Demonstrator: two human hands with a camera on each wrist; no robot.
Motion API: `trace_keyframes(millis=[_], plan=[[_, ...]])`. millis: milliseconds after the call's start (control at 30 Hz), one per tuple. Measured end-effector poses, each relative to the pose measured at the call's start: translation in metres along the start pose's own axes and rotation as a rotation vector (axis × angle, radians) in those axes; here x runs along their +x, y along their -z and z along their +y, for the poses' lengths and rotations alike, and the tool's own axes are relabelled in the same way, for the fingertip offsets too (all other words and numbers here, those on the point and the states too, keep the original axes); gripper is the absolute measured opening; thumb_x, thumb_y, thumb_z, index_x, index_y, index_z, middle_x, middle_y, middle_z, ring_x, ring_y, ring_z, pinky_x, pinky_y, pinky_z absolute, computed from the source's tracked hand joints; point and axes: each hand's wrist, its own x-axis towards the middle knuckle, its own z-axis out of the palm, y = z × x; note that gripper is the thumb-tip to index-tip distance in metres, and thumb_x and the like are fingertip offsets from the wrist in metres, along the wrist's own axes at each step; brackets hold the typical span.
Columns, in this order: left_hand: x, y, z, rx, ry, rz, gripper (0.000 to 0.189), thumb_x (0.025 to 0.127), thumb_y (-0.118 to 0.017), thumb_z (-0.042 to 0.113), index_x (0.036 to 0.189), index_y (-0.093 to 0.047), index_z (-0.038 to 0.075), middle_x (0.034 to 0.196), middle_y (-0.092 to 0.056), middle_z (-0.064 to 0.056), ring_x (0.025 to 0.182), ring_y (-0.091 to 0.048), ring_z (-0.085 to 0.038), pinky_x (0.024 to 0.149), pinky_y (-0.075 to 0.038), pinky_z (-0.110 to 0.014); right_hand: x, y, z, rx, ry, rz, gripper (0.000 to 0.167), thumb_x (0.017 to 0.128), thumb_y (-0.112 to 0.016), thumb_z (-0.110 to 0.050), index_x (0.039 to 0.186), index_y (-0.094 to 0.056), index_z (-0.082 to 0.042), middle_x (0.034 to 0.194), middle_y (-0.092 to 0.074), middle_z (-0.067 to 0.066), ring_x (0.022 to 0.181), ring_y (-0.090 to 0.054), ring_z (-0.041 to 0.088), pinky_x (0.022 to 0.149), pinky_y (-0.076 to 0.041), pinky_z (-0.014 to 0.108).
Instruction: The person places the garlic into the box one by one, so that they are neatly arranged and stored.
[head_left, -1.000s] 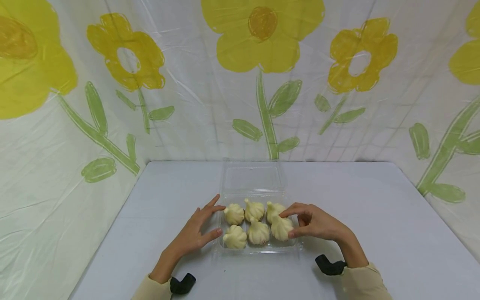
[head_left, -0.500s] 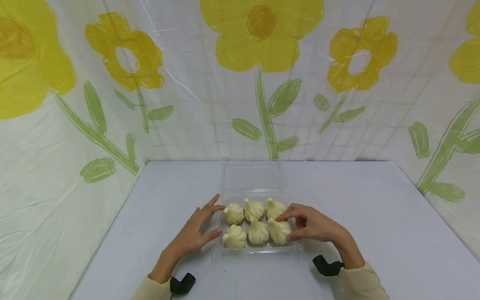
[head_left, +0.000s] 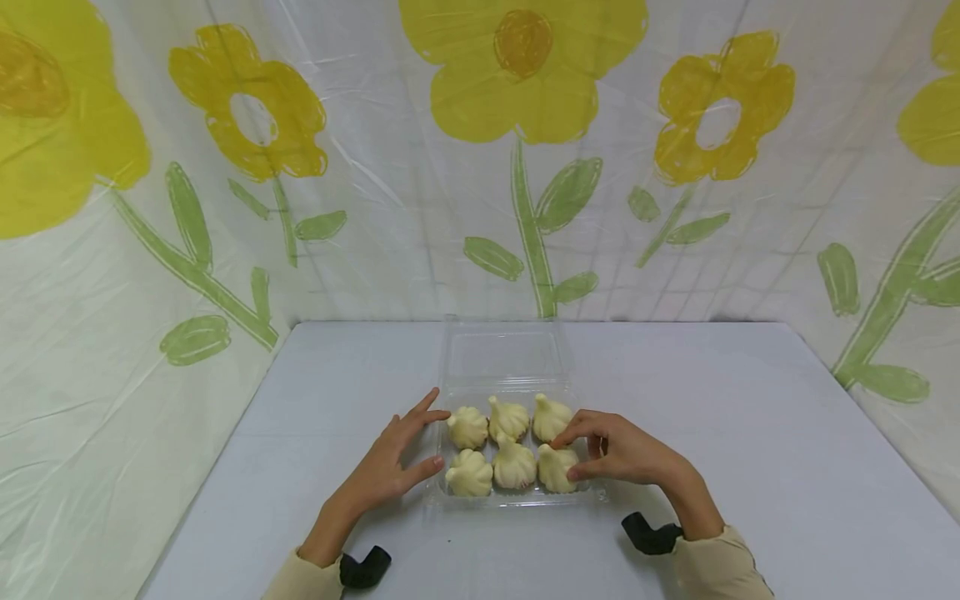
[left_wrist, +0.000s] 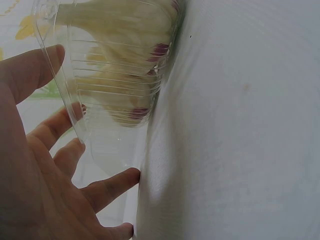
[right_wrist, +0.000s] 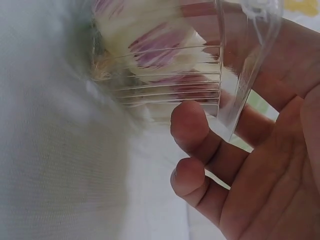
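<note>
Several pale garlic bulbs stand in two rows inside a clear plastic clamshell box [head_left: 517,503]. At the front right, my right hand [head_left: 628,450] pinches a garlic bulb [head_left: 556,470] between thumb and fingertips, low in the box. Purple streaks on that bulb [right_wrist: 160,45] show through the ribbed wall in the right wrist view, where the other fingers curl outside it. My left hand [head_left: 390,463] is spread at the box's left side, thumb and fingertips right at the rim. In the left wrist view, two fingers of the left hand [left_wrist: 50,175] reach down to the tabletop.
Behind the bulbs, the box's clear lid [head_left: 506,354] lies folded back. The box stands on a white table [head_left: 712,375]. A white curtain [head_left: 375,250] with painted yellow flowers hangs beyond the back edge. Black wrist mounts [head_left: 651,534] stick out near both sleeves.
My right hand has shifted slightly left and down, and the front right garlic bulb has settled lower, apart from the one behind it. The left hand has stayed put.
</note>
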Motion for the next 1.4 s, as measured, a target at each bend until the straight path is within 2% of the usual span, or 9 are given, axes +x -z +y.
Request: trace_keyframes(millis=[300,500,633,800,933,1067,1233,1400], plan=[[0.000,0.000,0.001,-0.006,-0.001,0.001,0.059,0.092,-0.070,0.022,0.147,-0.052,0.021,0.169,-0.027,-0.011,0.153,-0.031,-0.041,0.112,-0.012,-0.083,-0.001,0.002,-0.003,0.018,-0.026,-0.004,0.040,0.084,-0.083,-0.031,0.122,-0.074,-0.023,0.110,-0.071,-0.001,0.058,-0.043,0.002,0.055,-0.044,0.021],[0.000,-0.001,0.001,-0.010,-0.003,-0.001,0.059,0.092,-0.070,0.023,0.147,-0.052,0.019,0.169,-0.027,-0.012,0.152,-0.031,-0.042,0.112,-0.012,-0.083,-0.003,0.006,-0.003,0.003,-0.001,0.027,0.036,0.089,-0.078,-0.033,0.122,-0.074,-0.018,0.111,-0.074,0.001,0.058,-0.041,0.000,0.054,-0.043,0.021],[0.000,0.000,0.002,-0.012,-0.002,-0.002,0.058,0.092,-0.070,0.023,0.148,-0.052,0.020,0.169,-0.027,-0.010,0.153,-0.031,-0.041,0.112,-0.011,-0.083,-0.005,0.011,-0.002,0.001,-0.020,0.103,0.029,0.094,-0.074,-0.028,0.120,-0.074,-0.016,0.113,-0.074,0.004,0.061,-0.048,0.002,0.056,-0.045,0.022],[0.001,0.000,0.002,-0.011,-0.002,-0.001,0.058,0.093,-0.070,0.022,0.148,-0.051,0.020,0.170,-0.026,-0.010,0.153,-0.030,-0.041,0.112,-0.011,-0.083,-0.006,0.016,0.002,-0.045,-0.074,0.286,0.024,0.099,-0.068,-0.023,0.122,-0.073,-0.017,0.108,-0.075,0.003,0.079,-0.061,0.007,0.069,-0.052,0.025],[0.000,0.000,0.001,-0.001,-0.004,0.004,0.058,0.092,-0.070,0.023,0.147,-0.052,0.020,0.169,-0.027,-0.011,0.152,-0.031,-0.042,0.112,-0.012,-0.084,-0.002,0.017,0.010,-0.073,-0.141,0.399,0.028,0.100,-0.067,-0.027,0.124,-0.071,-0.013,0.108,-0.076,0.001,0.089,-0.064,0.010,0.077,-0.054,0.027],[0.000,0.000,0.001,-0.003,-0.001,0.008,0.058,0.092,-0.070,0.022,0.147,-0.052,0.018,0.169,-0.027,-0.012,0.153,-0.031,-0.042,0.112,-0.012,-0.083,0.006,0.018,0.020,-0.087,-0.220,0.454,0.035,0.101,-0.064,-0.035,0.126,-0.070,-0.011,0.109,-0.076,0.000,0.093,-0.066,0.014,0.082,-0.054,0.029],[0.000,0.000,0.001,-0.007,-0.002,0.005,0.058,0.092,-0.070,0.022,0.147,-0.052,0.019,0.169,-0.027,-0.013,0.153,-0.030,-0.042,0.112,-0.012,-0.083,0.017,0.021,0.033,-0.102,-0.290,0.509,0.039,0.101,-0.062,-0.040,0.126,-0.071,-0.011,0.117,-0.075,0.008,0.099,-0.067,0.021,0.084,-0.053,0.034],[0.000,-0.001,0.000,-0.012,-0.003,0.002,0.058,0.092,-0.070,0.022,0.148,-0.052,0.018,0.169,-0.027,-0.011,0.153,-0.030,-0.042,0.112,-0.011,-0.083,0.029,0.026,0.048,-0.112,-0.376,0.506,0.047,0.101,-0.058,-0.049,0.127,-0.070,-0.012,0.124,-0.073,0.010,0.105,-0.066,0.026,0.084,-0.052,0.036]])
